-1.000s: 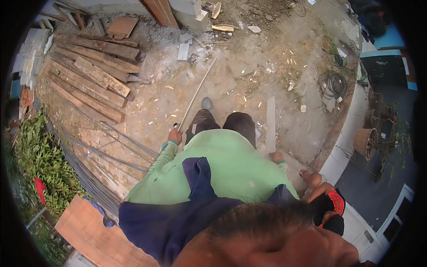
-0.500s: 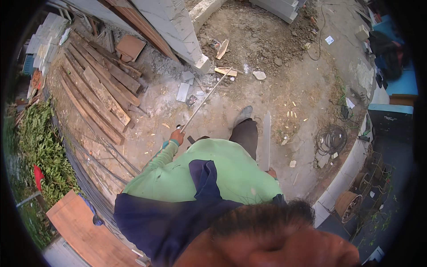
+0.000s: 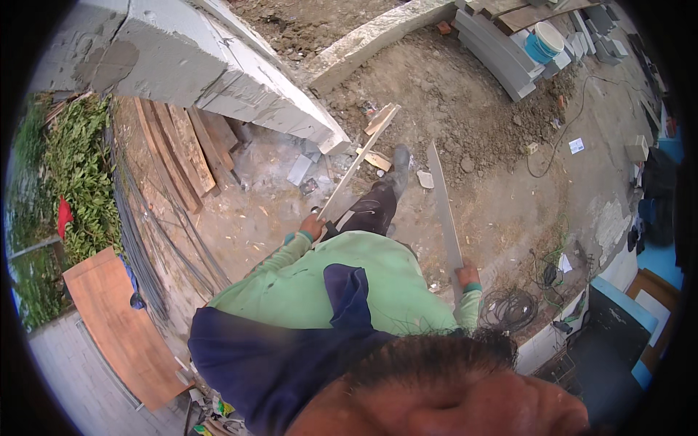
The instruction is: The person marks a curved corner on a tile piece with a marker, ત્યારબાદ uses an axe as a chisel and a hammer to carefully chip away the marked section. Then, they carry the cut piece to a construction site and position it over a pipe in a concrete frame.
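My left hand [image 3: 313,225] is closed around a long, thin wooden strip [image 3: 354,171], which slants away to the far right over the ground. A small rounded shiny end and a dark stub also show at that hand; what tool they belong to I cannot make out. My right hand [image 3: 467,274] grips the near end of a long, flat, pale grey strip [image 3: 443,200], narrower at its far end. Whether it is a blade or a board is unclear. Between the two strips my booted foot [image 3: 400,163] is on the ground.
A rough concrete wall [image 3: 240,80] juts in from the far left. Beyond my foot lie wood offcuts [image 3: 376,158] and rubble. Planks [image 3: 174,149] and steel rods [image 3: 134,225] lie left; coiled cable [image 3: 509,309] lies right. Grey blocks [image 3: 494,51] and a bucket [image 3: 544,43] stand far right.
My foot has stepped forward and the wall looms nearer. The right hand has come into fuller view with its strip. The left hand still holds its wooden strip.
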The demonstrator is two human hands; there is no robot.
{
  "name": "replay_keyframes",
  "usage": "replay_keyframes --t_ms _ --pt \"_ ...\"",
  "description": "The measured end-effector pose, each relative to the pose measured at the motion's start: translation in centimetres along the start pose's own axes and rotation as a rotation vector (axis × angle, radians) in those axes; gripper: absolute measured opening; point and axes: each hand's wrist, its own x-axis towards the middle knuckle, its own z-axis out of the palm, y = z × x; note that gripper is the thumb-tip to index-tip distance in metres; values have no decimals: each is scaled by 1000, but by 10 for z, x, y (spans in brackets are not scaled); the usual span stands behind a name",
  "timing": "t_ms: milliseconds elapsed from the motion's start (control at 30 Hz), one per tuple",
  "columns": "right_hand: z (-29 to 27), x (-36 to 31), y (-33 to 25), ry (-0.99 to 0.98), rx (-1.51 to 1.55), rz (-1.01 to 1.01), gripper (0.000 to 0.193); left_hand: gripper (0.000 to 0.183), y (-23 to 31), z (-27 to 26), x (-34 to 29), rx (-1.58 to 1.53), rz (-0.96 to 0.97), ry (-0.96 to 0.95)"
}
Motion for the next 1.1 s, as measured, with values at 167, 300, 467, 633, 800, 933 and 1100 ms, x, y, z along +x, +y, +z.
replay_keyframes --t_ms 167,300,467,633,800,933,1100 --pt "-159 61 -110 -51 308 52 45 39 83 23 78 -172 -177 -43" --pt "-254 135 -111 151 -216 -470 45 41 149 2 164 -213 -240 -2" --pt "-366 220 -272 -86 313 -130 41 41 187 -30 220 -273 -273 111" --pt "-453 332 -357 -50 64 -213 41 40 235 -44 300 -405 -430 184" --pt "-514 438 -434 49 -228 -419 45 38 268 -74 360 -331 -539 228" --pt "-553 520 -485 -50 -295 -390 48 36 314 -120 386 -346 -550 277" --pt "-600 574 -560 -153 -294 -370 49 31 386 -190 411 -319 -508 302"
